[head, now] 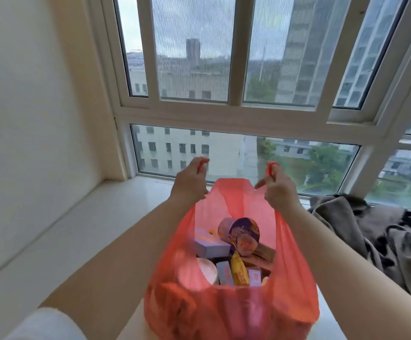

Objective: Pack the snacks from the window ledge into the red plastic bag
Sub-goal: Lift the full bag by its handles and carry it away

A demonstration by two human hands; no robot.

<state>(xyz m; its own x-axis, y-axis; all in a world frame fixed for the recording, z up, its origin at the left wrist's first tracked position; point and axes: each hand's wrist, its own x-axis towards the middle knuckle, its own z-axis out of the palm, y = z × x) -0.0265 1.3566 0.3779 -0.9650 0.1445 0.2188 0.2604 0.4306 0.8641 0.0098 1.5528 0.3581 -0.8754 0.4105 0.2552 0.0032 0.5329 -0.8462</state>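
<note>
A white sleeve [45,323] occupies the near-left corner. Just beyond it, the red plastic bag [231,312] stands on the pale window ledge [116,217], its mouth stretched open between both forearms. Inside the bag: a round pale tub [208,271] at the near left, a yellow packet [239,268] upright at centre, a lilac box [210,246] behind them, and a purple-lidded cup [242,234] tilted on its side at the far right. The left hand [191,180] grips the left handle loop with fingers curled round it. The right hand [279,184] grips the right handle loop likewise. A rumpled brown blanket [361,231] lies on the ledge to the right. The window [236,77] stands farthest.
</note>
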